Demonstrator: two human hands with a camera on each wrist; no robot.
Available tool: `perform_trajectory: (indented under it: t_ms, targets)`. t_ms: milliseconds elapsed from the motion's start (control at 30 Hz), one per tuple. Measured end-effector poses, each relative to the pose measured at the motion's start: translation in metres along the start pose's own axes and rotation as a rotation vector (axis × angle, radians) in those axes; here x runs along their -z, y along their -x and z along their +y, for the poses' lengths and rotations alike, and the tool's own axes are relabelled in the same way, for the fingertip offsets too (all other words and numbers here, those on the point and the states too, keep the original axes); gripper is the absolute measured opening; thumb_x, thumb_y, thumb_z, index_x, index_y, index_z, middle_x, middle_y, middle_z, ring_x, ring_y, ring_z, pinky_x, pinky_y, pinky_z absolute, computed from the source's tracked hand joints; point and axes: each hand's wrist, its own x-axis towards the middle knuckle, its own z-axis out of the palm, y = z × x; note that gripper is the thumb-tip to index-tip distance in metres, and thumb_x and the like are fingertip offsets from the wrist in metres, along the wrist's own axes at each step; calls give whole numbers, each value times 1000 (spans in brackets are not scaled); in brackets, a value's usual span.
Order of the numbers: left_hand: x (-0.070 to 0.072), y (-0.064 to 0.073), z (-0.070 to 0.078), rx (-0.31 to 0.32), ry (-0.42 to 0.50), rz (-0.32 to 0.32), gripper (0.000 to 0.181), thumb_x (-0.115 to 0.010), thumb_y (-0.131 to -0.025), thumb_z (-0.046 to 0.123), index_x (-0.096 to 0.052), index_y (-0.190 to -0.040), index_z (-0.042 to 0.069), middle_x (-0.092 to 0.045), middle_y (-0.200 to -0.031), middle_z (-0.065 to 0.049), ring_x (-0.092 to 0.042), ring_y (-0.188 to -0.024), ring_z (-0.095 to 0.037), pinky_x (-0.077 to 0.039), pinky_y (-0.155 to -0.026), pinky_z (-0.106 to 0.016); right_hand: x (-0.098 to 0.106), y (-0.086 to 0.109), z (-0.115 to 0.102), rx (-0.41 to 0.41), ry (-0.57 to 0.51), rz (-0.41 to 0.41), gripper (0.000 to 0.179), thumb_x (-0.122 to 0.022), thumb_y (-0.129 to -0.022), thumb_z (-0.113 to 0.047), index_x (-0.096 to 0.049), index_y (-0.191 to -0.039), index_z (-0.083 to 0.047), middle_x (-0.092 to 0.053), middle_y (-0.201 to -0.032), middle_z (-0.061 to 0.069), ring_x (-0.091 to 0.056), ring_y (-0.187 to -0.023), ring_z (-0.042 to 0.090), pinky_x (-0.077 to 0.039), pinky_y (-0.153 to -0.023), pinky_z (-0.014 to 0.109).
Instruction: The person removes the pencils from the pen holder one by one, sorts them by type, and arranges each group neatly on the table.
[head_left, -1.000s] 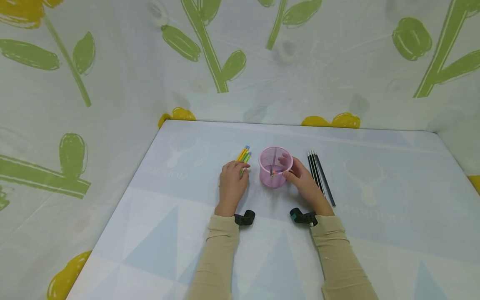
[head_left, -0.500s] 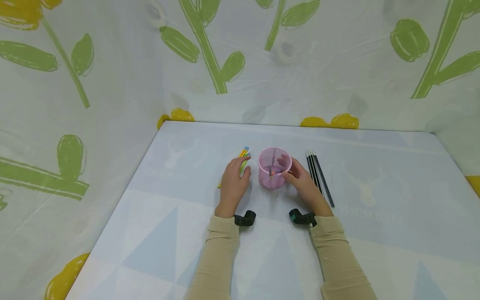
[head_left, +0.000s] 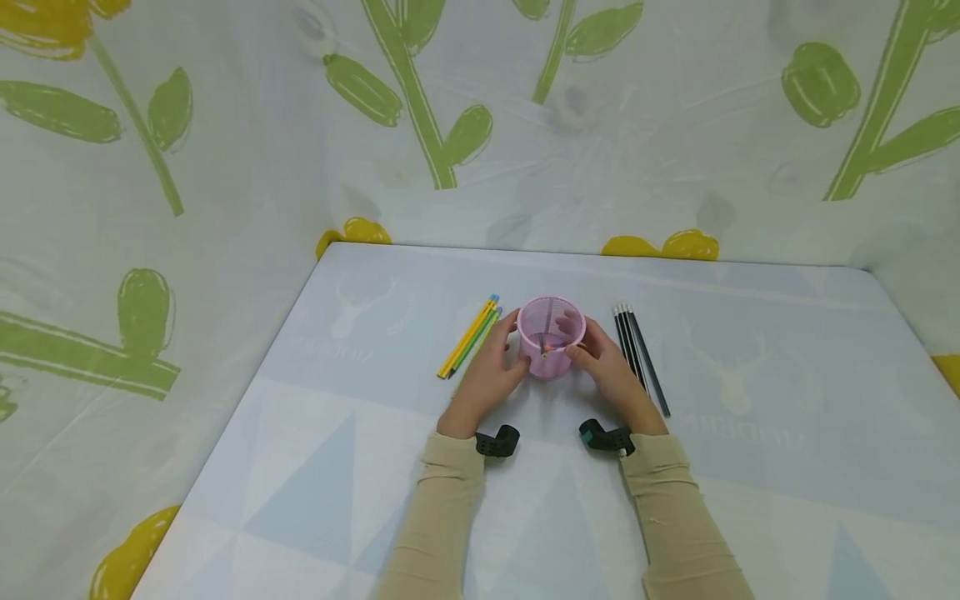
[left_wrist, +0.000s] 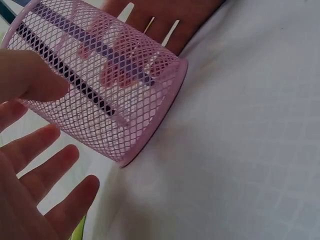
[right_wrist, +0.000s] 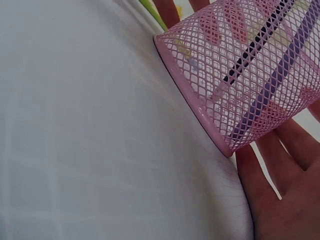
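Note:
A pink mesh pen holder (head_left: 551, 364) stands upright on the table between both hands. Through its mesh show a black pencil (right_wrist: 257, 42) and a purple one (right_wrist: 275, 75). My right hand (head_left: 613, 372) grips the holder's right side, thumb at the near rim and fingers behind the mesh. On the opposite side, my left hand (head_left: 487, 372) is right at the holder. Its thumb (left_wrist: 42, 85) overlaps the mesh in the left wrist view, while the other fingers (left_wrist: 75, 205) are spread and nearly straight below.
Yellow pencils (head_left: 467, 337) and green pencils (head_left: 476, 343) lie slanted on the table left of the holder. Several black pencils (head_left: 648, 361) with white ends lie to the right, partly behind the right forearm. A flower-printed curtain (head_left: 525, 192) rises behind the table's far edge.
My left hand has moved right, off the yellow and green pencils, to the holder's left side, so those pencils now show in full. The right hand keeps its grip in place.

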Motion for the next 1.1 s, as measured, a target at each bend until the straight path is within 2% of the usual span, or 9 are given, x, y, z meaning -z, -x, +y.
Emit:
perform_trajectory:
  t_ms: [100, 200, 367, 567, 767, 1100]
  targets:
    - [-2, 1, 1, 16, 22, -37, 74, -60, -82, 19, -16, -142, 26, -30, -139, 7, -35, -122, -11, -35, -96, -30, 1, -4, 10, 0, 9, 6, 58, -55, -88, -29, -28, -139, -22, -33, -140, 1, -28, -129, 22, -26, -100, 46]
    - [-3, 2, 3, 68, 46, -64, 80, -63, -81, 26, -12, -142, 31, -27, -140, 12, -34, -122, -10, -35, -97, -32, 2, -6, 17, 6, 17, 7, 58, -55, -87, -33, -28, -138, -27, -35, -139, -1, -30, -128, 21, -27, -99, 47]
    - [-5, 3, 4, 119, 98, -62, 80, -66, -78, 35, -14, -140, 36, -28, -139, 15, -34, -122, -10, -35, -96, -35, 0, -7, 19, 2, 27, 8, 58, -55, -87, -36, -28, -138, -30, -36, -138, -3, -30, -128, 20, -27, -99, 48]
    - [-6, 2, 5, 115, 100, -46, 81, -65, -78, 40, -13, -139, 37, -29, -138, 16, -35, -121, -9, -36, -95, -34, 0, -5, 13, -9, 18, 4, 58, -55, -88, -31, -28, -139, -25, -34, -140, 0, -29, -128, 21, -25, -100, 48]
    - [-7, 1, 6, 115, 102, -39, 80, -64, -78, 43, -14, -140, 36, -30, -137, 15, -35, -120, -7, -37, -94, -34, -1, 2, -3, -14, 28, 4, 56, -51, -90, -22, -25, -141, -18, -29, -142, 4, -26, -129, 25, -23, -100, 51]
    - [-7, 2, 3, 141, 89, -44, 80, -62, -76, 51, -19, -140, 31, -34, -137, 11, -37, -120, -10, -37, -94, -35, -3, 3, -8, -48, 46, 11, 56, -51, -91, -24, -25, -141, -19, -29, -142, 3, -25, -130, 23, -23, -101, 49]
